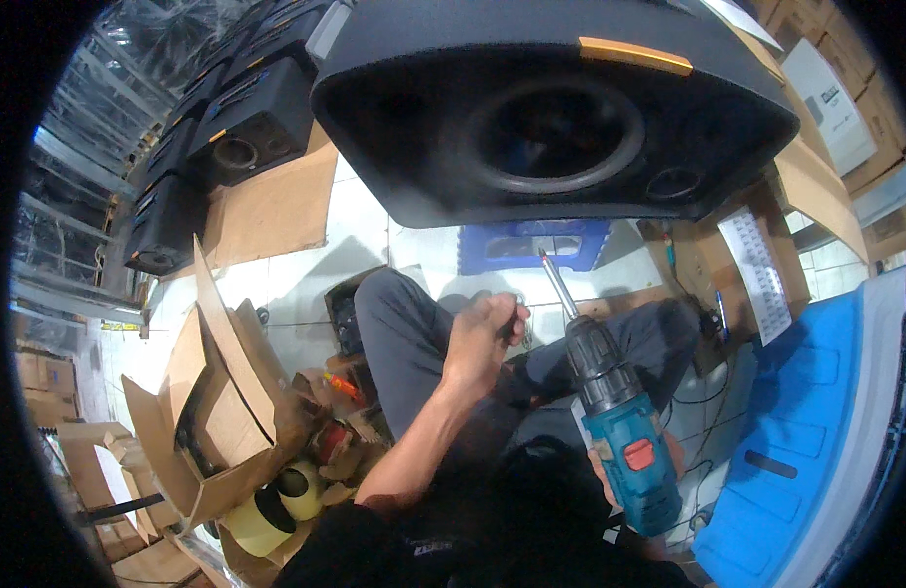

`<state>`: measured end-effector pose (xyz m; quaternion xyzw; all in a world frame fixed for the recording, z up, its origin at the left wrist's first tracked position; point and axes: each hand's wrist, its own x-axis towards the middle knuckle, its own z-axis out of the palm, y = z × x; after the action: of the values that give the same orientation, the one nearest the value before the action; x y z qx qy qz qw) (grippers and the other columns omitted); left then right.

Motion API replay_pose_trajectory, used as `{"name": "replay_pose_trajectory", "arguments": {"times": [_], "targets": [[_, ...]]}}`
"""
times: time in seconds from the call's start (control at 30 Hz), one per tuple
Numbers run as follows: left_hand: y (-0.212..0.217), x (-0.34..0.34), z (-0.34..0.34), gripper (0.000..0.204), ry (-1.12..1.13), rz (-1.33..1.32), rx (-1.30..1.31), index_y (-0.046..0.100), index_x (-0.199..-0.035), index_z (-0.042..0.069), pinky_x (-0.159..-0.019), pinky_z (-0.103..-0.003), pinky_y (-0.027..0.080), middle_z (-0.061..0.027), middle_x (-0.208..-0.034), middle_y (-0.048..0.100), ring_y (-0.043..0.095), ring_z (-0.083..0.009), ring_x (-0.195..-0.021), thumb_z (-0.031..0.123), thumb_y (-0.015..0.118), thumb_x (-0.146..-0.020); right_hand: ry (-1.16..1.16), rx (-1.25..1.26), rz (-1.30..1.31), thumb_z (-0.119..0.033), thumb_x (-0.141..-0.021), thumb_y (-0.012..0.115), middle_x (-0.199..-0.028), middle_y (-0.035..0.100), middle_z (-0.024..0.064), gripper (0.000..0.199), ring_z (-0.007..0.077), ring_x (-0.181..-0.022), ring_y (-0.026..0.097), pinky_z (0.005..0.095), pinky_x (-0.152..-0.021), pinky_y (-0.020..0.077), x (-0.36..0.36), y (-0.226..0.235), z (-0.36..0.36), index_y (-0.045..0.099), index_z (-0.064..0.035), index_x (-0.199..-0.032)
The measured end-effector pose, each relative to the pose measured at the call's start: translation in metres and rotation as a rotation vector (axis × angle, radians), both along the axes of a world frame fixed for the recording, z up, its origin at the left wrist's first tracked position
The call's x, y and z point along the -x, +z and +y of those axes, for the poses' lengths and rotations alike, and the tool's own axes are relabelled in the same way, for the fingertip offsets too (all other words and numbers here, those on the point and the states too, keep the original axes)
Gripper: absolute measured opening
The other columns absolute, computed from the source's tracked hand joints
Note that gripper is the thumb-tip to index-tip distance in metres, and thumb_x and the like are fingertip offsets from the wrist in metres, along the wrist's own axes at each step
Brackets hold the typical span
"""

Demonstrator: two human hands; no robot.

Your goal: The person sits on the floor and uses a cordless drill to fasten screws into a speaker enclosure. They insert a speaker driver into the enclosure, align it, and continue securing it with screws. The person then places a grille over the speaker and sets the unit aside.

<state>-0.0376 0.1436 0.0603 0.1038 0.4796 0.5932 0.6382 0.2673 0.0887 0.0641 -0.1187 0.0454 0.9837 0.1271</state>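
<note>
My right hand (676,453) grips a teal and black cordless drill (617,421), which covers most of the hand. A long screwdriver bit (561,284) sticks out of its chuck and points up toward the speaker. Over my lap, my left hand (482,338) is closed with the fingers curled together. Whatever it may hold is too small to make out. Ahead of both hands a large black speaker cabinet (414,162) with a gold strip rests above a blue plastic stool (472,255), apart from the bit tip.
More black speakers (267,137) stand in rows at the far left. An open cardboard box (232,480) sits by my left side, near rolls of yellow tape (257,524). On the right are a blue plastic bin (786,451), a cardboard tray (703,245) with a pen (722,314), and cables.
</note>
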Motion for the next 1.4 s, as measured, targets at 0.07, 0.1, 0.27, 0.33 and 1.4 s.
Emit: {"name": "replay_pose_trajectory", "arguments": {"times": [0.07,0.1,0.27,0.33,1.4], "targets": [[0.011,0.001,0.007,0.019,-0.005,0.011,-0.029,0.059,-0.105,0.000,-0.068,-0.026,0.043,-0.0062,-0.094,0.062,0.052,-0.0121,-0.076,0.019,0.056,-0.105,0.055,0.087,0.146,-0.037,-0.083,0.079,-0.081,0.065,-0.0005,0.049,0.0185,-0.068,0.063,0.0327,-0.057,0.0489,0.000,-0.001,0.002,0.060,-0.0185,-0.124],[0.015,0.001,0.011,0.020,0.002,-0.004,-0.056,0.060,-0.104,0.001,-0.067,-0.026,0.043,-0.0061,-0.094,0.061,0.052,-0.0119,-0.075,0.021,0.057,-0.105,0.080,0.128,0.217,-0.036,-0.083,0.079,-0.080,0.065,-0.0008,0.049,0.0182,-0.067,0.063,0.0324,-0.057,0.0487,0.001,-0.001,0.003,0.060,-0.0183,-0.124],[0.027,0.003,0.020,0.028,-0.005,-0.256,-0.201,0.062,-0.105,0.001,-0.065,-0.025,0.042,-0.0040,-0.090,0.060,0.050,-0.0113,-0.074,0.029,0.062,-0.102,0.186,0.248,0.471,-0.034,-0.084,0.079,-0.076,0.064,-0.0022,0.046,0.0168,-0.063,0.062,0.0308,-0.054,0.0476,0.004,-0.003,0.007,0.060,-0.0172,-0.123],[0.033,0.001,0.021,0.028,-0.018,-0.243,-0.189,0.064,-0.109,0.002,-0.069,-0.025,0.043,-0.0023,-0.093,0.061,0.051,-0.0112,-0.077,0.028,0.063,-0.102,0.219,0.251,0.524,-0.033,-0.085,0.079,-0.075,0.064,-0.0028,0.045,0.0162,-0.061,0.062,0.0302,-0.053,0.0472,0.004,-0.004,0.009,0.060,-0.0168,-0.122],[0.060,-0.003,0.018,0.021,0.093,-0.290,-0.076,0.060,-0.116,0.003,-0.064,-0.024,0.041,-0.0095,-0.105,0.066,0.049,-0.0114,-0.072,0.012,0.065,-0.099,0.284,0.453,0.615,-0.005,-0.070,0.087,-0.122,0.058,0.0070,0.088,0.0239,-0.106,0.063,0.0428,-0.092,0.0524,0.014,-0.021,0.005,0.040,-0.0118,-0.144]]}}
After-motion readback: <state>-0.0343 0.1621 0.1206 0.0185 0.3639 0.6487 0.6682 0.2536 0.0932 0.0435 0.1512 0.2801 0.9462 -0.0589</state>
